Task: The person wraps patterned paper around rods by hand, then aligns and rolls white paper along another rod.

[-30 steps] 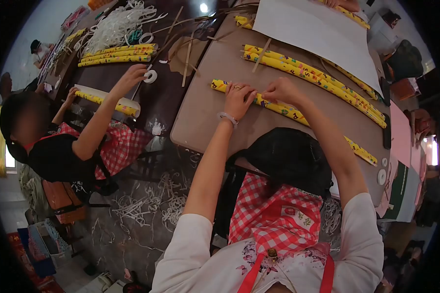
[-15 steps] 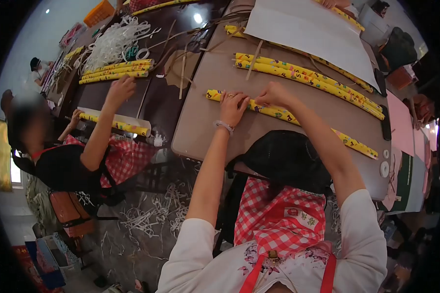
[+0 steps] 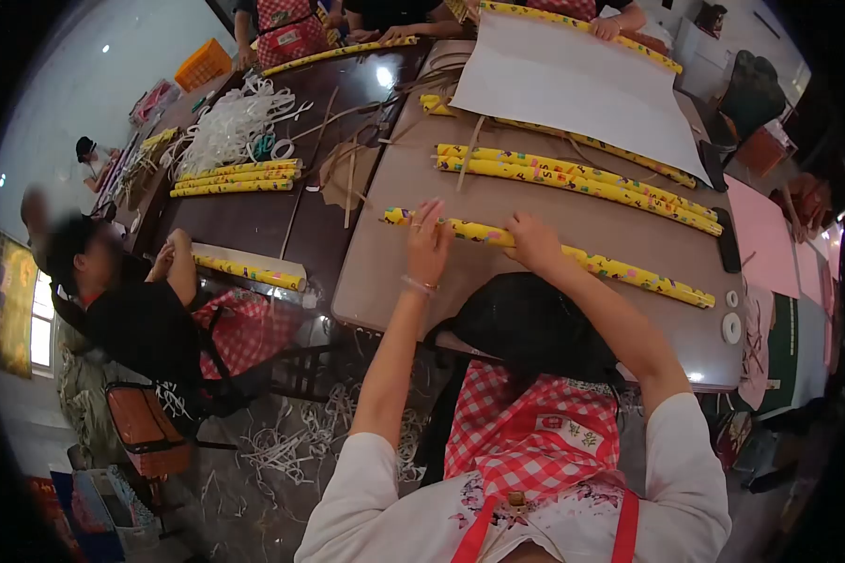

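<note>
A long yellow roll of printed paper (image 3: 629,273) lies across the near part of the brown table before me. My left hand (image 3: 426,246) rests on it close to its left end, fingers stretched out across the top. Further right, my right hand (image 3: 537,242) is closed around the same roll, its fingertips partly hidden. Just beyond lie two similar yellow rolls (image 3: 573,178) side by side, with a thin brown strip (image 3: 470,150) over them.
A large white sheet (image 3: 573,84) lies at the back, a person's hand (image 3: 607,28) at its edge. Two white tape rolls (image 3: 731,327) sit at the right. On the left, a co-worker handles another yellow roll (image 3: 253,272) near piled white strips (image 3: 235,122).
My right hand has come down from a raised fist onto the roll. My left fingers have straightened. The co-worker's raised arm has lowered, and my view has tilted up slightly.
</note>
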The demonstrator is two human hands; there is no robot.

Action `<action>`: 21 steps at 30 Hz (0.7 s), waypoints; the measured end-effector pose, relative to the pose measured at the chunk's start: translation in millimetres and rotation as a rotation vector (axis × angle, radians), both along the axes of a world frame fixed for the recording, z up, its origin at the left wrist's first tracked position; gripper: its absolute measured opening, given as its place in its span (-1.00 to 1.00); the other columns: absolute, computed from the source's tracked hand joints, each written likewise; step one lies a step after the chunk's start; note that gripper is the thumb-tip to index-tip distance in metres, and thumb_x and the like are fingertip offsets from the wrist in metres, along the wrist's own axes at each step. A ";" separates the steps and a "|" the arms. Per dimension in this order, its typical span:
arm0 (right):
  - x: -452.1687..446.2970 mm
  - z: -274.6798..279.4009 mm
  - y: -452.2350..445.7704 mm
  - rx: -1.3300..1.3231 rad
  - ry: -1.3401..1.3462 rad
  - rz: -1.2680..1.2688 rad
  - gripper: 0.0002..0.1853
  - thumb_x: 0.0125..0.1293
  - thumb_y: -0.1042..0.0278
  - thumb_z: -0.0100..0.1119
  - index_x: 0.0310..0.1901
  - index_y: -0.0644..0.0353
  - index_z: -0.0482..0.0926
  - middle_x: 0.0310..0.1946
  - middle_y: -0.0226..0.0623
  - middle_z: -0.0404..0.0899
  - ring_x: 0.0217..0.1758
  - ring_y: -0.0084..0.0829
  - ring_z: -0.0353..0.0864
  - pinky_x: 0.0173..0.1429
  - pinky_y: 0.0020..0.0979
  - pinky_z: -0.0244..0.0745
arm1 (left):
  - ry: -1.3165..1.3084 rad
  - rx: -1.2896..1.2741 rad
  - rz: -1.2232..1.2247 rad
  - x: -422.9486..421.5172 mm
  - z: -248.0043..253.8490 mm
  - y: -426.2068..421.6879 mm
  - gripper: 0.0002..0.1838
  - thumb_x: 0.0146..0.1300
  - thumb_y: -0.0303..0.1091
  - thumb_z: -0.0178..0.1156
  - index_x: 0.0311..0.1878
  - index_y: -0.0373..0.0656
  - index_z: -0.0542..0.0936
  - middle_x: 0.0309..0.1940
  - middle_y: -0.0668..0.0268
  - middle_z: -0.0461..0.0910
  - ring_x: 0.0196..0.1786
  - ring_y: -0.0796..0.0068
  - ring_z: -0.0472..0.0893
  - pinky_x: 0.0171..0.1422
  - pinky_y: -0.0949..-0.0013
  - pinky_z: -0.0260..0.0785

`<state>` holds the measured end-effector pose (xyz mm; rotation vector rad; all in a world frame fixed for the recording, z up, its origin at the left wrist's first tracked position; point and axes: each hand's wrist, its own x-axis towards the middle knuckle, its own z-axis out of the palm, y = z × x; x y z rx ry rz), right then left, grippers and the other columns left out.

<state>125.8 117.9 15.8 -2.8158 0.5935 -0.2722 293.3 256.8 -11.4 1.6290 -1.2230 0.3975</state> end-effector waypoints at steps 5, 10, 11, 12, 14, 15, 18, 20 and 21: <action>-26.4 51.9 31.8 -0.124 -0.343 0.038 -0.63 -0.08 0.38 0.39 -0.21 0.13 0.46 -0.21 -0.23 0.45 -0.10 -0.16 0.51 -0.12 -0.20 0.50 | 0.747 -0.252 0.268 -88.3 47.8 53.3 -0.61 0.36 -0.31 0.10 0.18 -0.25 0.36 0.03 0.17 0.47 0.19 0.32 0.43 0.31 0.27 0.23; -51.3 82.9 64.0 -0.074 -0.393 0.107 -0.61 -0.10 0.41 0.39 -0.21 0.16 0.46 -0.22 -0.24 0.44 -0.10 -0.18 0.50 -0.12 -0.21 0.47 | 1.157 -0.456 -0.214 -141.1 59.0 55.5 -0.49 0.44 -0.16 -0.04 0.31 -0.26 0.19 0.21 0.19 0.33 0.25 0.31 0.40 0.36 0.22 0.25; -56.4 86.3 69.0 -0.039 -0.379 0.116 -0.61 -0.10 0.40 0.38 -0.20 0.16 0.46 -0.21 -0.25 0.44 -0.08 -0.20 0.49 -0.10 -0.22 0.46 | 1.120 -0.474 -0.277 -143.5 62.6 54.6 -0.47 0.44 -0.13 -0.08 0.34 -0.23 0.14 0.23 0.18 0.33 0.30 0.27 0.36 0.35 0.19 0.27; -60.5 87.3 72.5 -0.032 -0.380 0.118 -0.61 -0.10 0.40 0.38 -0.20 0.16 0.46 -0.21 -0.25 0.44 -0.08 -0.20 0.49 -0.10 -0.22 0.46 | 1.118 -0.470 -0.270 -145.2 64.0 55.0 -0.47 0.44 -0.13 -0.08 0.34 -0.23 0.14 0.23 0.18 0.33 0.30 0.27 0.36 0.35 0.19 0.27; -67.0 88.6 77.8 -0.005 -0.417 0.136 -0.59 -0.11 0.35 0.41 -0.19 0.16 0.46 -0.20 -0.26 0.45 -0.08 -0.20 0.49 -0.08 -0.24 0.45 | 1.180 -0.593 -0.419 -147.7 65.7 56.4 -0.50 0.46 -0.16 -0.11 0.35 -0.19 0.14 0.23 0.16 0.33 0.29 0.23 0.37 0.33 0.19 0.30; -70.2 90.9 80.1 0.000 -0.422 0.134 -0.59 -0.11 0.35 0.41 -0.19 0.16 0.46 -0.20 -0.26 0.45 -0.08 -0.20 0.49 -0.08 -0.24 0.45 | 1.177 -0.587 -0.416 -149.0 66.4 58.5 -0.50 0.46 -0.16 -0.11 0.35 -0.19 0.14 0.23 0.16 0.33 0.29 0.23 0.37 0.33 0.19 0.30; -81.9 100.1 84.0 0.042 -0.452 0.155 -0.54 -0.11 0.29 0.43 -0.15 0.14 0.46 -0.21 -0.26 0.45 -0.08 -0.20 0.49 -0.05 -0.23 0.44 | 1.192 -0.596 -0.410 -156.0 69.2 64.6 -0.51 0.46 -0.16 -0.13 0.35 -0.16 0.15 0.23 0.14 0.34 0.27 0.20 0.40 0.30 0.18 0.34; -89.5 106.1 85.2 0.111 -0.419 0.173 -0.44 -0.11 0.22 0.44 -0.01 0.11 0.47 -0.15 -0.27 0.48 -0.05 -0.19 0.50 0.03 -0.23 0.40 | 1.150 -0.605 -0.372 -160.6 75.3 68.2 -0.53 0.46 -0.17 -0.13 0.34 -0.16 0.16 0.21 0.13 0.35 0.25 0.19 0.42 0.26 0.19 0.39; -94.6 109.9 85.3 0.113 -0.421 0.173 -0.44 -0.11 0.22 0.44 -0.01 0.11 0.47 -0.15 -0.27 0.48 -0.05 -0.19 0.50 0.03 -0.23 0.40 | 1.148 -0.604 -0.371 -162.6 78.7 69.9 -0.53 0.46 -0.17 -0.13 0.34 -0.16 0.16 0.21 0.13 0.35 0.25 0.19 0.42 0.26 0.19 0.39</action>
